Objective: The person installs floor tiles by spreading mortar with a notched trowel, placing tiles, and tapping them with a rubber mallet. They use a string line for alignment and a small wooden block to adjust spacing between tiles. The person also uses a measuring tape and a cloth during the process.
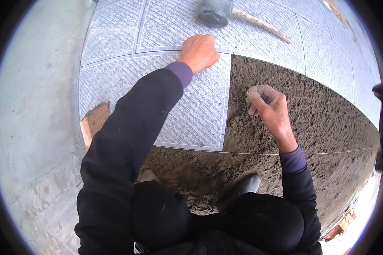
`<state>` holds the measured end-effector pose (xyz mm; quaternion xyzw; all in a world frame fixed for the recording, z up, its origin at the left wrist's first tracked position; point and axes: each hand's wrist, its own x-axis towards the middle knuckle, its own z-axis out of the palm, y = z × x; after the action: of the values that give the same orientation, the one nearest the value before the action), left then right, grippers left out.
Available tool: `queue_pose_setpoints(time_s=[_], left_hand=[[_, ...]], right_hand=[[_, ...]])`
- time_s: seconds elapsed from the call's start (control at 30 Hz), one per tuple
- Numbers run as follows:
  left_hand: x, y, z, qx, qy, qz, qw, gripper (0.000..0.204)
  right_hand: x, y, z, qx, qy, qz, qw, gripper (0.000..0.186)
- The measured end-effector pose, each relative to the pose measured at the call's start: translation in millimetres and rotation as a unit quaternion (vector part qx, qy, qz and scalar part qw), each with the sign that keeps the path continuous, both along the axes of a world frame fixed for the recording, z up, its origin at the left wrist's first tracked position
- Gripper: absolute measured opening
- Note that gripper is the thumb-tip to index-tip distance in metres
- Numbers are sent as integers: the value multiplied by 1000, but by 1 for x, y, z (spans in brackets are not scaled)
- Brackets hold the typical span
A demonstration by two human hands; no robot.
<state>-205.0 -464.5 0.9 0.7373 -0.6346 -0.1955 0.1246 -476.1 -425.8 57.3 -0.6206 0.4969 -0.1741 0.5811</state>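
Observation:
My left hand (pixel 200 52) is closed in a fist at the far edge of a grey ribbed floor tile (pixel 191 114), by the joint with the tile row behind it. Whatever its fingers may hold is hidden. Over the rough brown mortar bed (pixel 323 110), right of that tile, hovers my right hand (pixel 268 104). Its fingers are curled and dusty, with the thumb pressed to the forefinger; anything pinched there is too small to name. Beyond my left hand, a mallet with a dark head (pixel 215 12) and pale wooden handle (pixel 264 25) lies on the laid tiles (pixel 259 42).
A taut thin string (pixel 327 153) runs along the tile's near edge and across the bed. At the left, a broken brick piece (pixel 97 121) sits against the tile beside a pale wall (pixel 34 106). My shoes (pixel 249 183) rest on the mortar near me. Debris (pixel 342 225) lies at lower right.

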Motion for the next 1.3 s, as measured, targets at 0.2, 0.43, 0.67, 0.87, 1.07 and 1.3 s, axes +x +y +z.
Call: queue_pose_setpoints(time_s=[0.2, 0.43, 0.67, 0.87, 1.07, 1.3], left_hand=[[7, 20, 50, 75, 5, 27, 997, 52], [123, 241, 134, -113, 4, 134, 985, 54], [144, 384, 107, -78, -116, 310, 940, 82], [144, 384, 73, -90, -43, 349, 932, 71], [150, 383, 70, -92, -70, 344, 932, 63], [147, 382, 71, -85, -69, 348, 931, 61]], right_hand=[[24, 39, 12, -26, -13, 94, 995, 24], [-21, 93, 3, -258, 86, 291, 917, 22], [-15, 113, 0, -283, 131, 279, 908, 24], [-7, 116, 6, -303, 107, 246, 915, 19], [-10, 117, 3, -305, 75, 230, 921, 16], [-10, 118, 4, -304, 85, 212, 925, 14]])
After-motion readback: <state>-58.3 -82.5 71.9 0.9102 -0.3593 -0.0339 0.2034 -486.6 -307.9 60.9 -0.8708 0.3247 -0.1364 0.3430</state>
